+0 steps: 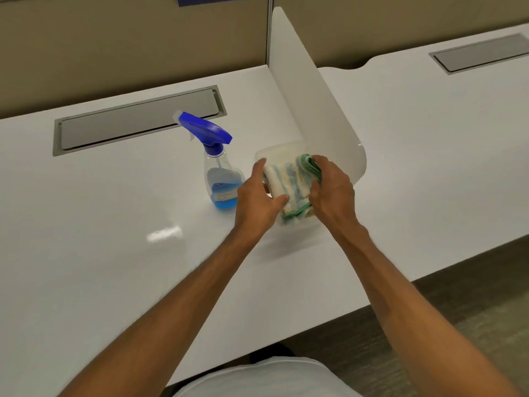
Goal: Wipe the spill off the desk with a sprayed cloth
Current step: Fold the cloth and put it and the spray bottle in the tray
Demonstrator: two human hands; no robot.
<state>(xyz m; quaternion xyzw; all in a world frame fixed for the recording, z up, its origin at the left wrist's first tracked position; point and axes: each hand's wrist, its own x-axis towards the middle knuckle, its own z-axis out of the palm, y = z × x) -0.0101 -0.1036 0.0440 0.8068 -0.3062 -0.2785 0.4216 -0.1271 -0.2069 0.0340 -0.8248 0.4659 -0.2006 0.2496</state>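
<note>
A folded cloth (289, 181), white with pale blue and yellow stripes and a green hem, lies in a clear plastic tub (282, 147) on the white desk (114, 267). My left hand (256, 199) grips the tub's near-left rim and the cloth's edge. My right hand (332, 187) pinches the cloth's green folded corner on the right side. A clear spray bottle (220, 179) with blue liquid and a blue trigger head stands upright just left of the tub. A small shiny wet patch (164, 233) glints on the desk to the left of my left forearm.
A white curved divider panel (309, 104) rises right behind the tub and splits this desk from the neighbouring one. A grey cable hatch (137, 124) is set into the desk behind the bottle; another hatch (481, 53) sits far right. The desk's front edge runs diagonally near my body.
</note>
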